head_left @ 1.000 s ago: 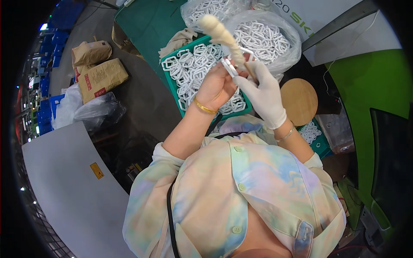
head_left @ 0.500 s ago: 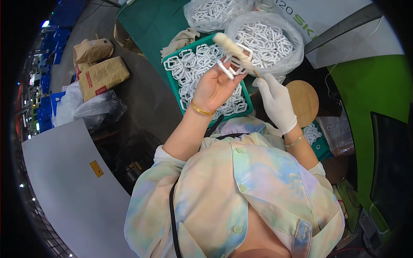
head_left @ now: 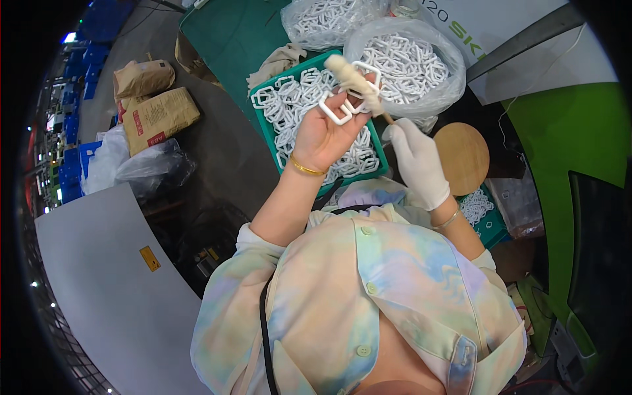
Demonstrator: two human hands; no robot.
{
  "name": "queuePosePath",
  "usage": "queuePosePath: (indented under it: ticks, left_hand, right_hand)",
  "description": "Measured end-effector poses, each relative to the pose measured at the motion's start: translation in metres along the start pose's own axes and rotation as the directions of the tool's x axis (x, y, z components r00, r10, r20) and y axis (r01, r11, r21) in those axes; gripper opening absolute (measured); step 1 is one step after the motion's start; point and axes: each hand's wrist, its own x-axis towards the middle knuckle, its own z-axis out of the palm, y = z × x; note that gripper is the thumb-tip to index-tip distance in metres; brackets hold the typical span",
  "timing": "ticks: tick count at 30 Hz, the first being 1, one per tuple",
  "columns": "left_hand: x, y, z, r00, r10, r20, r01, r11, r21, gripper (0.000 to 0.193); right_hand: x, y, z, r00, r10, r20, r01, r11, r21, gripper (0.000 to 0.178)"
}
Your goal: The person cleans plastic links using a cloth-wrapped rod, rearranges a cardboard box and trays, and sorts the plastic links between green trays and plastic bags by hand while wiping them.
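Observation:
My left hand, bare, is closed on a few white plastic chain links above the green crate. They are open-framed loops, one hanging at the fingertips. In a white glove, my right hand grips the thin handle of a stick with a long, fluffy cream-coloured head. That head lies across the links and hides part of them. Underneath, the green crate is heaped with similar white links.
Behind my hands are a clear plastic bag of white links and a second filled bag. Right of my glove sits a round wooden board, near a smaller green crate. Brown paper sacks lie at left, beyond a grey panel.
The links in my left hand have turned, and one now hangs lower and more face-on. My right hand has shifted slightly down, and the stick's fluffy head has moved a little down and left.

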Motion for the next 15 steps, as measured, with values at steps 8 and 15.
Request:
queuePosePath:
  ticks: [8,15]
  left_hand:
    - [0.003,-0.001,0.000,0.999,-0.047,-0.002,0.046,0.987,-0.155,0.043]
    - [0.000,0.002,0.008,0.999,-0.014,-0.039,0.013,1.000,-0.020,0.040]
  right_hand:
    - [-0.012,-0.018,0.005,0.985,-0.002,0.174,0.031,0.986,-0.166,0.022]
    - [0.002,-0.007,-0.021,0.987,0.051,-0.153,-0.056,0.998,-0.031,0.022]
